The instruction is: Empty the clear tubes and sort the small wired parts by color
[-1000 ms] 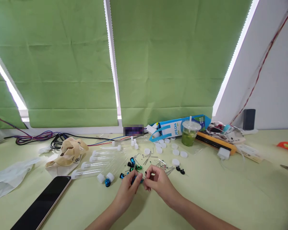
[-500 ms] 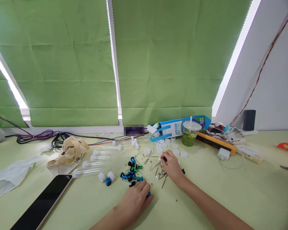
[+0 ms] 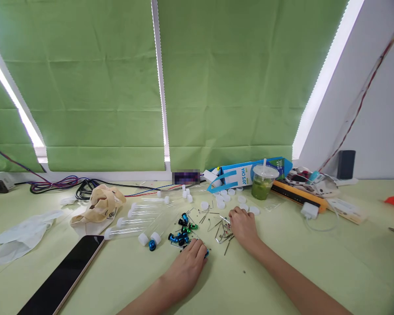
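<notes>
My left hand [image 3: 188, 264] rests at the near edge of a pile of small blue, black and green metal parts [image 3: 183, 236]. Its fingers are curled over a small blue metal part [image 3: 207, 253], of which only an edge shows. To the right, my right hand [image 3: 244, 225] is lowered to the table with fingers bent together; what they hold, if anything, is hidden. Just left of it lie loose thin metal pins and hex keys [image 3: 221, 235]. White round caps [image 3: 243, 200] are scattered behind that hand. A round blue part [image 3: 152, 245] sits apart, left of the pile.
Clear tubes with white ends [image 3: 126, 232] lie on the left, beside a beige cloth strap [image 3: 100, 208] and a phone [image 3: 64, 273]. Behind the hands stand a lidded green drink [image 3: 262, 188], a blue-white bag [image 3: 238, 177] and an orange power strip [image 3: 298, 195].
My right hand has moved right and lowered, its fingers now turned down; the dark bit seen in its pinch is out of sight. My left hand has shifted slightly over the parts. The view swung slightly.
</notes>
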`<state>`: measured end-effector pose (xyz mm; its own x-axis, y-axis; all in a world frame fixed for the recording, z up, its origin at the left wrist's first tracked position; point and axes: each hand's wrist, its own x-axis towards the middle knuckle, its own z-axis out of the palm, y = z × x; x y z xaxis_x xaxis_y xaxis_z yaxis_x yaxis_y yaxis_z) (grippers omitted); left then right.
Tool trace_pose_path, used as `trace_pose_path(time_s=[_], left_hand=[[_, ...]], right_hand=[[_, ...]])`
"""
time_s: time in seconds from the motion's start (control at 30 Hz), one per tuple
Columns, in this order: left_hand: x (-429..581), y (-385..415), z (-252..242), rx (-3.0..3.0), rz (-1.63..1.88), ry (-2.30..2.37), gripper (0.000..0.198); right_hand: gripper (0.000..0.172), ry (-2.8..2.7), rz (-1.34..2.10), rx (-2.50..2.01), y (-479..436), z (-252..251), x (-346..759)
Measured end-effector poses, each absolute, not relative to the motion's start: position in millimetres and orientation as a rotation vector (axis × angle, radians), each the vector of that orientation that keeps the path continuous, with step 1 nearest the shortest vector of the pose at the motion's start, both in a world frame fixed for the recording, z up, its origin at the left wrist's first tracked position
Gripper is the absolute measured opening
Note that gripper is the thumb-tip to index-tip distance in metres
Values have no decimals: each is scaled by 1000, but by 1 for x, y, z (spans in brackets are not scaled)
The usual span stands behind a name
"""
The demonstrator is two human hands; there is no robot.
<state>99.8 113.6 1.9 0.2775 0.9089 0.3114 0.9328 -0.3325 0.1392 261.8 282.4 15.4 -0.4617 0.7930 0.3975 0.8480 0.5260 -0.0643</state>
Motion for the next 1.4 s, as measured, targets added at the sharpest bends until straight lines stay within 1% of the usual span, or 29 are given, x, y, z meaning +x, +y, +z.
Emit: trace_pose_path(time_s=[0.17,0.23,0.3,0.43,0.5,0.7,0.83,1.03,1.17,1.23,1.33,1.4], left_hand=[[97,117,-4,-2458,-601,-1806,12],[97,118,-5,-2464,-631,-1831,9],[97,118,-6,-2468,-680,-1842,8],[98,120,-8,-2464,-805,-1817,10],[97,120,-10,-2453,-846,-1813,11],[98,118,-9,-2426,-942,-1832,10],[97,117,-5,-2432,-1016,-1850,9],[92,122,-7,-2487,-1036,-1782,8],[89,126,-9,-2469,-1083,-1751,9],[88,126,-10,-2440,-1107,-1752,10],[86,126,-8,-2394,-1099,-1783,9],[85,126,-7,-2367,-1084,-1813,9]], right_hand=[[18,-2381,-235,-1282,267,25,255],[18,-2409,-142,-1123,257,29,250],[20,-2464,35,-916,247,34,242],[34,-2620,324,-604,235,45,221],[39,-2740,362,-514,235,52,208],[41,-3093,434,-421,245,61,172],[38,-3123,483,-417,246,55,167],[34,-3087,578,-417,253,46,171],[36,-3016,648,-390,262,41,170],[32,-2969,692,-398,266,38,169],[19,-2885,771,-420,269,35,170],[15,-2812,833,-448,269,34,172]])
